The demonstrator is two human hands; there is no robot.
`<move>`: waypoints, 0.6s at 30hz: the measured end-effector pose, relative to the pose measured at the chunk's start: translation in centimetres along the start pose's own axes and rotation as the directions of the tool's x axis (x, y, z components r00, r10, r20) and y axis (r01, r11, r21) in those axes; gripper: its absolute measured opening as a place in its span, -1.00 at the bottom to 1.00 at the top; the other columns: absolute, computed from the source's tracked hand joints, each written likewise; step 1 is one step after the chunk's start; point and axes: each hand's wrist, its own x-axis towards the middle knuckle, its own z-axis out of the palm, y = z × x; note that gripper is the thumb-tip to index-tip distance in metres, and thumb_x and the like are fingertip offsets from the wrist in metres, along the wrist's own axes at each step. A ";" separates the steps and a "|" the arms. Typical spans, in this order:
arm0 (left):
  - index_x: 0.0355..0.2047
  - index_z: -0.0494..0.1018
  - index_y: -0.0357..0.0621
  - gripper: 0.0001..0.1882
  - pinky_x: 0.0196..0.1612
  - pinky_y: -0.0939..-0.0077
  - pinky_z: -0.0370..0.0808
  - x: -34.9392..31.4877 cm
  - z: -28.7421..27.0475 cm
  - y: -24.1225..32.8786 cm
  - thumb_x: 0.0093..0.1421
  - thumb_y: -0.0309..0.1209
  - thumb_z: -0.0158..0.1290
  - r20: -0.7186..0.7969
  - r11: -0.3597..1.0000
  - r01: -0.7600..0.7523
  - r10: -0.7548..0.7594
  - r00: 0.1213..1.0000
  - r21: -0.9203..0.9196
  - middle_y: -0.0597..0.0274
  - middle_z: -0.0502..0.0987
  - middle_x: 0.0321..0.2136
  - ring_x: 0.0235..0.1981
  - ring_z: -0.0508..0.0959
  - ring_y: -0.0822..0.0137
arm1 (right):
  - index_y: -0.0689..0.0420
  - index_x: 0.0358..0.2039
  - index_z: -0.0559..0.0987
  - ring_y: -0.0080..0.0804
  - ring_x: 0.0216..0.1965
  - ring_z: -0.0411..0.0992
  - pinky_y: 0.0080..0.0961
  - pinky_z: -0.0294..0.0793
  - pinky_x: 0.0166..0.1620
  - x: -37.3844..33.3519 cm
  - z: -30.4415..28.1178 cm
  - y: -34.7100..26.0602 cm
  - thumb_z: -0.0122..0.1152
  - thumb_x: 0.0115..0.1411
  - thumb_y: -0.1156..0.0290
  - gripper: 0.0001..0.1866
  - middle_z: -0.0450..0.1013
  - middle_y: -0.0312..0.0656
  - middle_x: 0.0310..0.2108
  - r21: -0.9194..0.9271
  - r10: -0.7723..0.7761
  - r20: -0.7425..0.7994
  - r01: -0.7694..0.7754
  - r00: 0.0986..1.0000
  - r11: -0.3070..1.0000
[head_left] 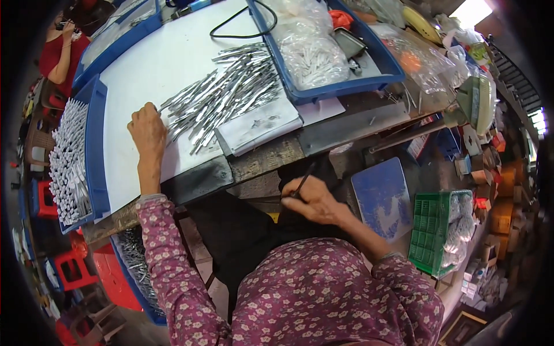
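My left hand (pixel 148 128) rests on the white sheet (pixel 130 69) at the left edge of a loose pile of thin silvery metal pieces (pixel 231 89). Its fingers are curled in; anything between them is too small to make out. Over my lap, below the table's front edge, my right hand (pixel 316 202) is closed round a thin dark stick-like tool (pixel 304 180), which slants up out of the fist. At the pile's near side lies a stack of white paper (pixel 262 126) with dark smudges.
At left, a blue tray (pixel 98 150) holds many white-ended rods. Another blue tray (pixel 346 87) at the far right contains bagged white pieces. Right of my lap are a worn blue stool top (pixel 381 199) and a green crate (pixel 427 230). A person in red (pixel 60 57) sits far left.
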 end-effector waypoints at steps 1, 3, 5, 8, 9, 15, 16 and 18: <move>-0.48 0.30 -0.17 -0.92 -0.36 0.22 0.29 -0.1 -0.9 0.2 -0.04 -0.54 -0.05 0.022 0.999 0.036 -0.037 0.999 0.029 0.08 0.41 -0.52 -0.38 0.40 0.11 | 0.15 -0.40 0.46 -0.24 -0.42 0.38 -0.42 0.33 -0.32 0.5 -1.5 -0.5 0.13 0.00 0.37 -0.84 0.39 -0.15 -0.49 0.024 0.061 0.017 -0.062 0.998 0.998; -0.48 0.29 -0.19 -0.93 -0.39 0.24 0.30 -0.1 -1.9 0.8 -0.02 -0.55 -0.06 -0.013 0.999 0.029 -0.029 0.999 -0.024 0.05 0.41 -0.53 -0.42 0.40 0.09 | 0.16 -0.37 0.47 -0.36 -0.38 0.38 -0.51 0.32 -0.27 1.6 -4.8 -1.4 0.08 0.01 0.41 -0.84 0.41 -0.19 -0.41 0.076 0.117 -0.008 -0.116 0.993 0.990; -0.47 0.28 -0.24 -0.98 -0.41 0.26 0.32 -0.4 -3.0 1.3 0.05 -0.58 -0.11 -0.101 0.992 0.014 -0.027 0.994 -0.125 0.00 0.40 -0.56 -0.49 0.40 0.08 | 0.17 -0.37 0.47 -0.49 -0.36 0.37 -0.57 0.33 -0.29 3.2 -7.6 -2.4 0.03 0.01 0.45 -0.85 0.42 -0.22 -0.41 0.170 0.125 -0.114 -0.104 0.986 0.980; -0.44 0.28 -0.26 -0.95 -0.39 0.29 0.33 -1.5 -5.0 2.2 0.07 -0.57 -0.08 -0.195 0.968 0.025 -0.076 0.978 -0.251 0.01 0.40 -0.55 -0.50 0.39 0.06 | 0.19 -0.41 0.47 -0.63 -0.39 0.35 -0.66 0.32 -0.33 6.5 -11.0 -3.4 -0.04 0.00 0.52 -0.86 0.43 -0.26 -0.46 0.273 0.203 -0.236 -0.136 0.950 0.952; -0.44 0.28 -0.26 -0.95 -0.39 0.29 0.33 -2.0 -5.3 2.6 0.07 -0.57 -0.08 -0.198 0.967 0.024 -0.076 0.977 -0.255 0.01 0.40 -0.55 -0.50 0.39 0.06 | 0.21 -0.40 0.46 -0.63 -0.42 0.36 -0.67 0.32 -0.35 7.8 -11.9 -3.3 -0.05 -0.01 0.53 -0.85 0.42 -0.27 -0.49 0.212 0.218 -0.261 -0.165 0.940 0.963; -0.37 0.34 -0.29 -0.94 -0.40 0.59 0.36 -4.1 -8.4 5.6 0.11 -0.56 -0.07 -0.164 0.693 0.098 -0.302 0.939 -0.714 0.15 0.41 -0.54 -0.50 0.42 0.40 | 0.25 -0.42 0.49 -0.26 -0.56 0.39 -0.41 0.35 -0.43 15.5 -14.7 2.5 -0.05 -0.10 0.45 -0.78 0.39 -0.04 -0.65 -0.543 -0.026 -0.203 -0.090 0.979 0.835; -0.37 0.34 -0.29 -0.94 -0.40 0.59 0.36 -4.5 -8.6 6.3 0.11 -0.56 -0.07 -0.166 0.690 0.092 -0.298 0.940 -0.718 0.15 0.41 -0.54 -0.50 0.42 0.40 | 0.25 -0.42 0.49 -0.26 -0.56 0.39 -0.41 0.35 -0.43 16.2 -15.0 4.0 -0.05 -0.10 0.45 -0.78 0.39 -0.04 -0.65 -0.547 -0.026 -0.209 -0.095 0.978 0.832; -0.37 0.35 -0.29 -0.93 -0.37 0.60 0.36 -5.7 -9.6 6.5 0.11 -0.56 -0.07 -0.145 0.608 0.104 -0.346 0.927 -0.787 0.17 0.43 -0.53 -0.49 0.43 0.40 | 0.23 -0.48 0.52 -0.03 -0.50 0.38 -0.26 0.35 -0.38 18.3 -14.2 6.7 -0.03 -0.13 0.40 -0.77 0.37 0.09 -0.60 -0.694 -0.033 -0.076 -0.029 0.997 0.720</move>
